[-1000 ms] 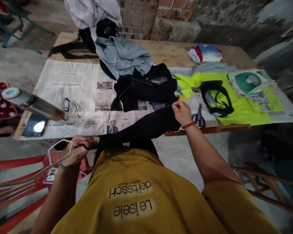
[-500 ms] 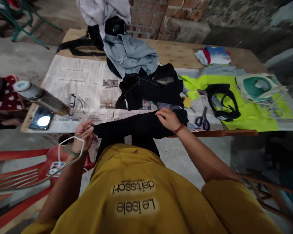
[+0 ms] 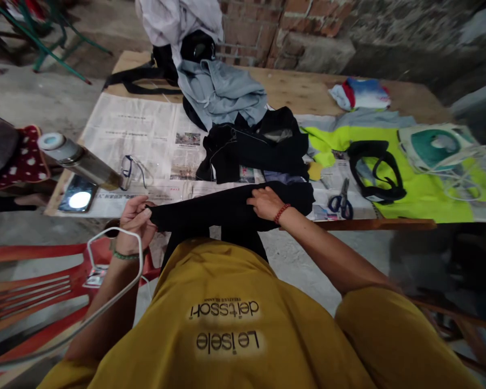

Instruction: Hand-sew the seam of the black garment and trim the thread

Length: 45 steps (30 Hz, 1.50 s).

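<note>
A long piece of black cloth (image 3: 210,212), perhaps a sleeve or trouser leg, stretches along the table's near edge in front of my body. My left hand (image 3: 136,226) pinches its narrow left end between thumb and fingers. Farther right, my right hand (image 3: 265,204) lies over the cloth with fingers bent into it; the fingertips are partly hidden. Just behind the cloth is a heap of black clothing (image 3: 255,148). Dark-handled scissors (image 3: 341,202) lie to the right of the cloth.
Newspaper covers much of the wooden table (image 3: 303,89). At left are a bottle (image 3: 81,161), lit phone (image 3: 78,194) and glasses (image 3: 130,172). An iron (image 3: 433,146) and black strap (image 3: 376,172) rest on yellow-green fabric (image 3: 437,200). A red chair (image 3: 71,254) stands near my left arm.
My right hand has slid a little left along the black cloth. My left hand keeps its pinch on the end. The view has shifted slightly.
</note>
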### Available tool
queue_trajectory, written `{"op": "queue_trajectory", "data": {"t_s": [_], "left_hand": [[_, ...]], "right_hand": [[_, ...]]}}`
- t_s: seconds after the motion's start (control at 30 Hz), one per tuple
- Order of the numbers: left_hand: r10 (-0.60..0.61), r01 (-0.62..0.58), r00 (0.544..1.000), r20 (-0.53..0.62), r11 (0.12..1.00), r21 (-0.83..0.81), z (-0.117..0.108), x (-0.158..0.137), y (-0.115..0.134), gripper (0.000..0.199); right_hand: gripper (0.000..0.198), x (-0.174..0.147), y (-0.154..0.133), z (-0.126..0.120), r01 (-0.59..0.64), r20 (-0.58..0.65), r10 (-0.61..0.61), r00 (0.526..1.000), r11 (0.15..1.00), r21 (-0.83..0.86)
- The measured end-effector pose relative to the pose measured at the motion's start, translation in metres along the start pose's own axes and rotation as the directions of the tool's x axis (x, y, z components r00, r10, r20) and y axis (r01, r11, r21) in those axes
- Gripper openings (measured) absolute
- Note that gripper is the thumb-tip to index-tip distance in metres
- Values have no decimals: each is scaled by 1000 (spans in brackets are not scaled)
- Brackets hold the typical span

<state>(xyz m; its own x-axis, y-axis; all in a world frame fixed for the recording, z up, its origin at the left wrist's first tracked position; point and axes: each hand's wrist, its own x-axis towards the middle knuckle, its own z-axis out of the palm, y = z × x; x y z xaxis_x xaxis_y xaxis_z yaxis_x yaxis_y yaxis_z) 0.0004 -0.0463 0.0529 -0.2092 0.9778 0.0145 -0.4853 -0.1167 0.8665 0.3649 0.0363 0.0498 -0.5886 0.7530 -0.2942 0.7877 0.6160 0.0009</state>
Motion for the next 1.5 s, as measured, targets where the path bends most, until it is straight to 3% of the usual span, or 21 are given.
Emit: {"op": "queue_trajectory", "data": {"t_s": [0.13,0.33,0.5,0.7,0.87,1.07,1.17,1.33,1.5], "left_hand": [[27,-26,999,-21,1000,12,-5,3,3,39],[40,-39,995,-96,999,11,-13,12,-5,43],[48,-47,994,-95,999,14,-6,17,-10,45],[46,-44,993,-107,999,23,1,16,-7,41],[92,-92,994,-62,996,17,0,13,-4,40],[65,-64,992,-105,998,16,6,11,4,40],[62,-59,990,-123,998,31,8,7,12,38],[55,-50,993,-105,997,53,16,0,28,35],[3,-3,1000,-22,1000,-10,28,10,39,37]], "right_hand": [[26,-16,22,-20,23,-98,-26,995,999,-29],[26,-50,49,-46,151,-273,-100,957,974,171],[27,-73,44,-58,110,-348,-2,938,951,290],[18,-82,36,-50,29,-373,111,921,936,350],[23,-84,32,-43,-64,-454,326,830,863,502],[12,-84,35,-43,36,-451,282,847,815,579],[14,-89,35,-47,75,-457,320,830,748,659],[21,-102,31,-49,38,-302,414,859,536,843],[25,-97,41,-54,115,-269,543,796,300,947]]}}
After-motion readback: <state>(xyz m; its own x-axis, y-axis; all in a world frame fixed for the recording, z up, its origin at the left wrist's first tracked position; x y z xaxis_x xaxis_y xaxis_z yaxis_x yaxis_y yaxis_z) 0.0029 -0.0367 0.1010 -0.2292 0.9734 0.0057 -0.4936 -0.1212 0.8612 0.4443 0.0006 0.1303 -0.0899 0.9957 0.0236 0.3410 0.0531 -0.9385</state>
